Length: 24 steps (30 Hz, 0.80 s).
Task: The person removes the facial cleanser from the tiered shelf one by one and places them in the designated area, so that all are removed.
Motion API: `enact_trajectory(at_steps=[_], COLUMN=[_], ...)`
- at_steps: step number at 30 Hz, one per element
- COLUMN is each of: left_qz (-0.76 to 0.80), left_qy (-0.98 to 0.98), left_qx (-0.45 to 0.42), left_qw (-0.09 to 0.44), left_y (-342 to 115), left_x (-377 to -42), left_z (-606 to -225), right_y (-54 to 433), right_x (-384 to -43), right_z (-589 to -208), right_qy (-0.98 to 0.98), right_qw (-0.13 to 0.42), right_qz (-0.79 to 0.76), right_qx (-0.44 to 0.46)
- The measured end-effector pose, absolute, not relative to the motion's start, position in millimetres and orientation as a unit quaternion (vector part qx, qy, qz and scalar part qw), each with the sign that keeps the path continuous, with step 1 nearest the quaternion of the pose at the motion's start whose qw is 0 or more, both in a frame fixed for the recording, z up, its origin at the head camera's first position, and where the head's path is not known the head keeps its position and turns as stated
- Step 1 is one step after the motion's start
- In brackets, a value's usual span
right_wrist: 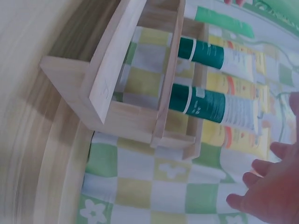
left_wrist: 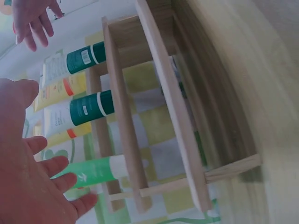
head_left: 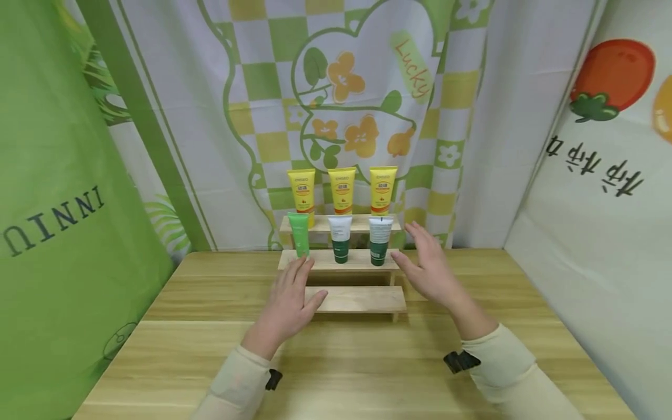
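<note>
A three-tier wooden rack (head_left: 357, 300) stands on the table. Three yellow tubes (head_left: 342, 191) line its top tier. On the middle tier stand a green tube (head_left: 300, 234) at the left and two white tubes with dark green lower parts, one in the middle (head_left: 340, 238) and one at the right (head_left: 379, 240). My left hand (head_left: 287, 303) hovers in front of the rack's left side, fingers extended, near the green tube. Beside the rack's right end is my right hand (head_left: 427, 265), its fingers spread and close to the right white-and-green tube. Both hands hold nothing.
The wooden table (head_left: 341, 361) extends in front of the rack and to both sides. Behind hangs a checkered curtain (head_left: 262, 87). A green cloth (head_left: 63, 175) closes off the left, and a white cloth with fruit prints (head_left: 588, 233) the right.
</note>
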<state>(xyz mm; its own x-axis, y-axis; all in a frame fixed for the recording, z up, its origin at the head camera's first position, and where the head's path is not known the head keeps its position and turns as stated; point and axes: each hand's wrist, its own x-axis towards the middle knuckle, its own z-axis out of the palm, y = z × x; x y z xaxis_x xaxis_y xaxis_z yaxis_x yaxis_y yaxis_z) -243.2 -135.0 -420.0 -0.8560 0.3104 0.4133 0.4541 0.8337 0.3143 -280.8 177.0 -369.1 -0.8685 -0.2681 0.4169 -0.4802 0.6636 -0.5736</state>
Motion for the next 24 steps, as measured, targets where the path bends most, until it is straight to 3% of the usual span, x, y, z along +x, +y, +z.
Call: enact_trajectory(at_steps=[11,24], left_qz=[-0.264,-0.293], left_qy=[-0.926,-0.934], left_qx=[-0.216,-0.164], left_qw=[0.161,0.125], left_y=[-152.2,-176.7], left_x=[-246.9,-257.2], left_z=[-444.3,-475.7], right_y=[185.3,179.3], right_x=[-318.3,-365.5], right_z=[-363.0,-362.6], right_qy=[-0.853,-0.815], right_qw=[0.183,0.127], right_qz=[0.467,0.557], right_qx=[0.141,0.102])
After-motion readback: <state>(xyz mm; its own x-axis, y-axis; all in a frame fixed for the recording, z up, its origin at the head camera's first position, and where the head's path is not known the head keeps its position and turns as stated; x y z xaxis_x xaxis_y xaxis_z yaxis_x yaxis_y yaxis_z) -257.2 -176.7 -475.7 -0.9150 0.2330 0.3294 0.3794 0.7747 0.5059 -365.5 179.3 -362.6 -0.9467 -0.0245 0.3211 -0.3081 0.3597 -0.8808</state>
